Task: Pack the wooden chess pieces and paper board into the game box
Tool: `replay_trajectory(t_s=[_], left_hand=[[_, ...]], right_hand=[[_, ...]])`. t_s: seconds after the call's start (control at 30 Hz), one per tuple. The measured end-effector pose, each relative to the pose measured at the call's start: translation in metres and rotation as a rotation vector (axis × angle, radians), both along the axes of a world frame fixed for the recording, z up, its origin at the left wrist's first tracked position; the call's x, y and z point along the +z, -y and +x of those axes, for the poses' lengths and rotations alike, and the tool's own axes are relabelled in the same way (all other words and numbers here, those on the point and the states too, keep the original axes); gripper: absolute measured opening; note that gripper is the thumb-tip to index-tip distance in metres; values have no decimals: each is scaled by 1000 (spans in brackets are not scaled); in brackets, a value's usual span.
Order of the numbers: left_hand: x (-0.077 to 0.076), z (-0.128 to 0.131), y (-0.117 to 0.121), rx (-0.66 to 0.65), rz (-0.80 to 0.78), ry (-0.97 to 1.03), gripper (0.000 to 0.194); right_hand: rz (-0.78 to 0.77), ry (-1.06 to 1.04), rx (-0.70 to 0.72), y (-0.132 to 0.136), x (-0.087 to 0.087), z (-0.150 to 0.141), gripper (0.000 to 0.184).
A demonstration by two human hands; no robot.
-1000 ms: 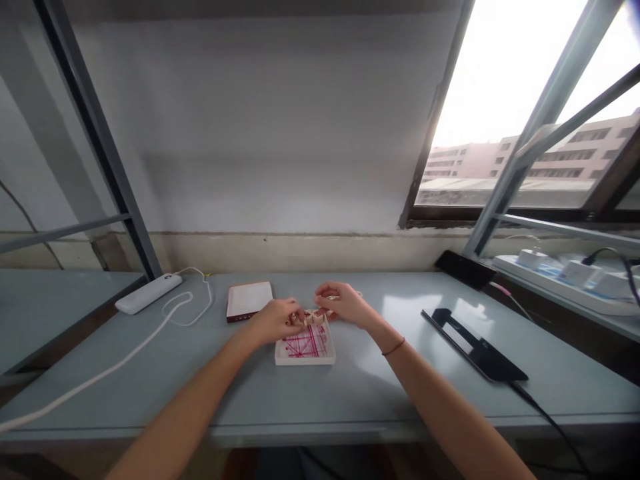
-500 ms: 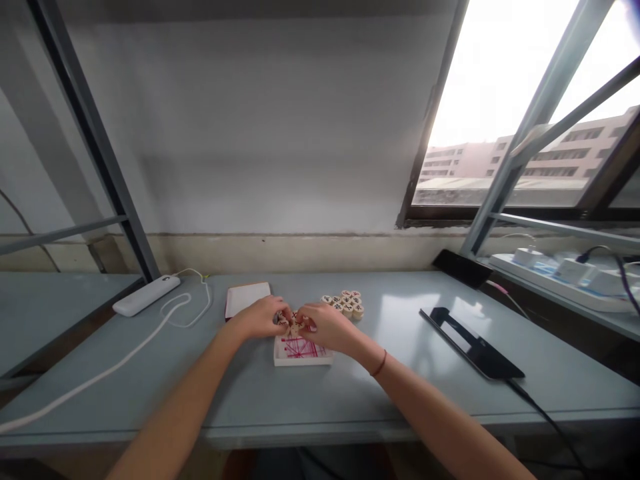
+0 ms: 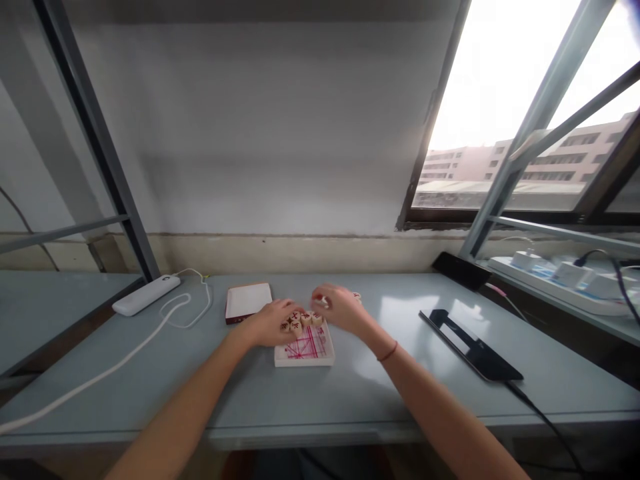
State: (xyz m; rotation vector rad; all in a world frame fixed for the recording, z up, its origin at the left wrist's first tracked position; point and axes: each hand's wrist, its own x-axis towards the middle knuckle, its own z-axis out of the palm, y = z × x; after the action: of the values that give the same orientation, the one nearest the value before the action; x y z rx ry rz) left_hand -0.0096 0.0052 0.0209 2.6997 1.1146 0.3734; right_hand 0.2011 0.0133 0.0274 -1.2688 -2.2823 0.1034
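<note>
A shallow white box holds a sheet printed with red lines. Several round cream xiangqi pieces with dark characters stand along its far side. My left hand curls over the box's left side, its fingers closed against the pieces at that end; its fingertips are partly hidden. Just beyond the box's far right corner, my right hand is raised, thumb and fingers pinched on a small pale item that looks like a xiangqi piece. Behind this hand, other loose pieces are mostly hidden.
The dark red box lid lies behind my left hand, its white inside upward. A white power bank-like block with a white cable is at left. At right are a black tablet-like device, a dark phone and a power strip.
My right hand has moved up and right, away from the pieces in the box, and now covers most of the loose group. My left hand has shifted slightly, and more pieces in the box show.
</note>
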Motion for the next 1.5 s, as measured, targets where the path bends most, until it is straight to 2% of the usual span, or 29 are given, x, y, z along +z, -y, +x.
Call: replay_trajectory(t_s=[0.07, 0.13, 0.23, 0.33, 0.43, 0.63, 0.77, 0.87, 0.97, 1.07, 1.13, 1.27, 1.4, 1.5], left_hand=[[-4, 4, 1, 5, 17, -5, 53], [-8, 7, 1, 37, 26, -20, 57], [-12, 10, 1, 64, 7, -26, 54], [-15, 11, 1, 64, -43, -1, 52], [-17, 11, -1, 53, -59, 10, 52], [-21, 9, -4, 41, -81, 7, 54], [-19, 6, -5, 45, -75, 30, 58], [-12, 6, -9, 75, 24, 143, 67], [-2, 10, -14, 69, 94, 230, 64], [3, 17, -14, 22, 112, 283, 58], [2, 21, -12, 12, 116, 334, 47], [-4, 24, -5, 47, 103, 388, 28], [-7, 24, 0, 56, 48, 388, 29], [-11, 26, 3, 89, 42, 392, 28]], right_hand=[[-5, -16, -191, -18, 7, 17, 20], [-115, 65, -348, -39, 11, 32, 23], [-318, 211, -456, -64, 8, 43, 27], [-442, 284, -488, -78, 1, 45, 26], [-493, 292, -465, -81, -5, 44, 25], [-460, 274, -446, -85, -10, 43, 20], [-392, 237, -466, -82, -4, 45, 26], [-347, 17, -388, -67, 5, 42, 32], [-394, -314, -168, -43, 9, 30, 34], [-500, -534, 34, -23, 4, 12, 38], [-541, -611, 116, -17, -3, 2, 36], [-570, -671, 162, -13, -15, -8, 31], [-636, -689, 203, -11, -17, -5, 29], [-597, -708, 156, -13, -15, 5, 31]])
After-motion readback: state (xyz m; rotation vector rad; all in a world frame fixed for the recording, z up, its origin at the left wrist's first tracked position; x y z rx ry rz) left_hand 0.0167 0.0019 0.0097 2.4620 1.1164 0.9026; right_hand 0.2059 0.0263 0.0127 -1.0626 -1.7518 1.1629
